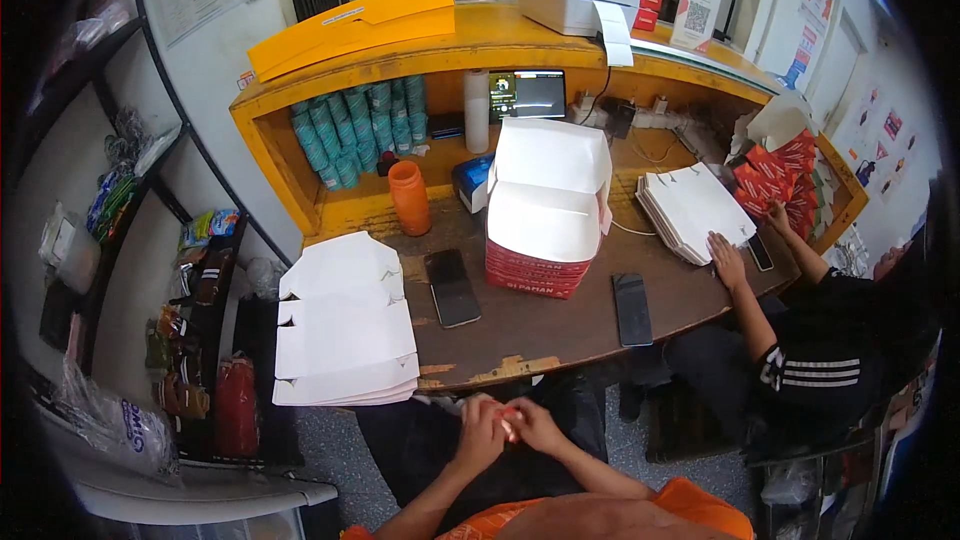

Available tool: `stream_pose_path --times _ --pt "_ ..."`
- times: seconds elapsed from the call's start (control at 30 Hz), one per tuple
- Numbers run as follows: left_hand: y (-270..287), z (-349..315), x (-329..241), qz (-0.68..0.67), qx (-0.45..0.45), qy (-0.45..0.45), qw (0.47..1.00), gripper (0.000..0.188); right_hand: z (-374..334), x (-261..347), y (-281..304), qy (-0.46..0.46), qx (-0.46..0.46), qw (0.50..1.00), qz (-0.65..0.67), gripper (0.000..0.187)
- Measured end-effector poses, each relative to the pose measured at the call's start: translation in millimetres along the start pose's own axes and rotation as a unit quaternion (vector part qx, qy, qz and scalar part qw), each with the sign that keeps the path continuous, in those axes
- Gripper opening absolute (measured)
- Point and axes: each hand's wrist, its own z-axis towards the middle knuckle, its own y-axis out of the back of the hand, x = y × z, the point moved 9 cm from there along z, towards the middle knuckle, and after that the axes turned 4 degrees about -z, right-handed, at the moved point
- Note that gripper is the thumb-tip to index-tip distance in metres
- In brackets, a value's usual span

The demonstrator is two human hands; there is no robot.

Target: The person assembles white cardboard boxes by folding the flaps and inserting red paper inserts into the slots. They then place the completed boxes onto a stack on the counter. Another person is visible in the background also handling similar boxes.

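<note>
Over my lap, just below the table's front edge, my left hand (481, 432) and my right hand (540, 430) meet with fingers closed. Between their fingertips shows a small shiny red-orange thing (513, 424), mostly covered, whose kind I cannot make out. Ahead of them on the brown table (480, 348) rises a nested stack of open red boxes (540, 265) with white insides. Flat white box blanks (345, 325) lie piled to the left, reaching over the front edge. A dark phone (453, 287) rests between that pile and the boxes.
A co-worker's hand (728, 262) lies on another pile of white blanks (690, 208) at the right, near red packets (780, 180). A second phone (631, 310) lies by the front edge. An orange jar (409, 197) and teal rolls (345, 135) stand behind.
</note>
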Motion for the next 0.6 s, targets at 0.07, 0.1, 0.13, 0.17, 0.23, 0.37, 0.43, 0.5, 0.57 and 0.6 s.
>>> stream_pose_path --times 0.07,0.1,0.13,0.17,0.23,0.37,0.43,0.5,0.57,0.6 --pt "-10.8 -4.5 -8.5 -0.011 0.041 -0.034 0.999 0.046 0.9 -15.8 27.7 -0.065 -0.133 0.989 0.01 0.022" --pt "-10.4 -6.2 -6.8 0.006 0.016 -0.008 1.0 0.053 5.0 -18.8 29.9 -0.067 -0.118 0.99 0.025 0.025" --pt "-0.4 -2.5 -24.1 0.025 -0.004 0.018 1.0 0.06 6.7 -20.9 31.3 -0.073 -0.106 0.991 0.044 0.029" --pt "6.8 -1.4 -31.4 0.044 -0.023 0.044 0.998 0.068 7.7 -22.6 32.4 -0.078 -0.093 0.991 0.063 0.032" --pt "-13.8 -4.0 4.2 0.026 -0.003 0.074 0.997 0.086 5.4 -4.6 23.8 -0.036 -0.02 0.999 0.026 0.035" --pt "-24.7 5.2 14.9 0.009 0.05 0.054 0.997 0.084 4.5 19.3 23.6 -0.012 0.014 1.0 0.015 0.039" --pt "-27.6 6.9 11.1 0.02 0.103 0.021 0.994 0.081 10.8 29.9 38.8 0.008 -0.028 1.0 0.006 0.044" --pt "-33.5 -0.6 7.7 0.029 0.183 0.012 0.983 0.075 22.5 14.9 39.5 -0.099 0.053 0.99 0.09 0.045" --pt "-35.9 -7.0 0.8 0.03 0.251 0.014 0.968 0.075 20.8 -8.7 30.2 -0.251 0.122 0.937 0.211 0.039" --pt "-29.9 -5.6 -4.4 0.007 0.255 -0.007 0.967 0.075 20.9 -12.5 22.6 -0.218 0.155 0.937 0.223 0.035"
